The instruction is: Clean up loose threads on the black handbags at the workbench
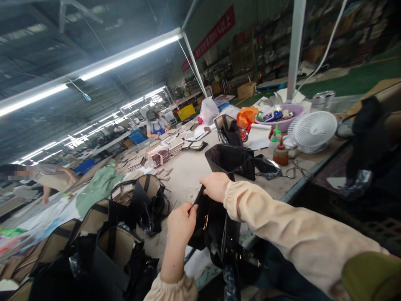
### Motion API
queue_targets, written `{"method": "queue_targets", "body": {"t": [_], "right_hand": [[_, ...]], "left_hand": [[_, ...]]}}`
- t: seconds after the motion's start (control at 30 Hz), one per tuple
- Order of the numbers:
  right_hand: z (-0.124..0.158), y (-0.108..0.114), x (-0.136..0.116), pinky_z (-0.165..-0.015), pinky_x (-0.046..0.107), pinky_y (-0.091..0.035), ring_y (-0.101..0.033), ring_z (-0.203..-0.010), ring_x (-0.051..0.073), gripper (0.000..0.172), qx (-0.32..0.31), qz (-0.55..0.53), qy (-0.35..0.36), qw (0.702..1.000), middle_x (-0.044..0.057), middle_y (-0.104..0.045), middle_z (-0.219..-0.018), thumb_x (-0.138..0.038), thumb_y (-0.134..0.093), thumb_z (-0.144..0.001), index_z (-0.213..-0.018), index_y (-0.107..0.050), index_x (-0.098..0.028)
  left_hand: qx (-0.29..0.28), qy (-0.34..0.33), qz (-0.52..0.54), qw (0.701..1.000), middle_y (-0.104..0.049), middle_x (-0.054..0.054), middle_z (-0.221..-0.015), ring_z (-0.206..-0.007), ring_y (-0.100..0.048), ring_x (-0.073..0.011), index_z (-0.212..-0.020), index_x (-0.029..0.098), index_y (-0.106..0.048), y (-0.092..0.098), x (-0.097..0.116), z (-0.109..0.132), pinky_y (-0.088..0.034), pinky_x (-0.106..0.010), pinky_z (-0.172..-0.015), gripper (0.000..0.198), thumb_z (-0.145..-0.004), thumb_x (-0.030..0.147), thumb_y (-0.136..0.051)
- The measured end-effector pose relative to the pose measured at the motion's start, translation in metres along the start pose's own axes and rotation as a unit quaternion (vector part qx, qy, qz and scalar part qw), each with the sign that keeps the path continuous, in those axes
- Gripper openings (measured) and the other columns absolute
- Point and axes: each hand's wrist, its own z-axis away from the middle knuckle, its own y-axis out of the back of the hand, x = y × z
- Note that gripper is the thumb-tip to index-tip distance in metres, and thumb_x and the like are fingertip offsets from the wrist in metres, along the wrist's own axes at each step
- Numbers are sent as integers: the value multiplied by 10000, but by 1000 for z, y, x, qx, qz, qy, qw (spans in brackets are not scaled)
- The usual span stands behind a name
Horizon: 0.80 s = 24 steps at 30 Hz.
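Black bag: at the near table edge, low centre, its body hanging below the tabletop. It is probably held by the top rim so it hangs straight, gold clasp toward the person. Left hand: closed on the rim at 9 o'clock. Right hand: gripping the rim at 12 o'clock, slightly apart from the left. Open bag: upright on the table, 12 o'clock. Tan bags: crowded at 9 o'clock, close by. Glue bottle, fan: 2 o'clock. Co-worker: far, 11 o'clock.
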Motion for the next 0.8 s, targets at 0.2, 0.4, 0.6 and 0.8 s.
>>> {"method": "queue_targets", "body": {"t": [0.2,0.4,0.6,0.8], "right_hand": [[-4,-5,3,-658,288,-444,-626,-827,220,259,13,0,-2,1000,78,-680,-874,-370,-536,-780,-962,-654,-229],[-5,-3,3,-642,279,-442,-626,-821,218,264,15,-1,-5,1000,75,-681,-873,-394,-558,-768,-949,-661,-233],[-4,0,1,-631,281,-448,-633,-810,223,257,16,2,-11,1000,74,-688,-867,-407,-569,-766,-924,-664,-227],[-3,4,-3,-654,282,-454,-635,-826,225,255,7,-6,-15,1000,93,-692,-866,-398,-573,-771,-905,-675,-207]], "left_hand": [[1,-1,10,1000,-536,21,-540,-522,-422,-99,-630,203,-561,0,-2,-1,-211,-237,-525,330,-845,419,-435],[-8,2,5,1000,-553,16,-552,-528,-437,-98,-650,198,-583,1,-2,-1,-230,-232,-525,331,-851,415,-434],[-14,0,-11,1000,-598,7,-587,-542,-480,-101,-657,198,-600,1,-3,-2,-247,-229,-525,342,-857,417,-431],[-34,9,-19,999,-682,-23,-717,-649,-582,-145,-851,247,-662,6,-1,-4,-310,-244,-575,281,-863,389,-420]]}}
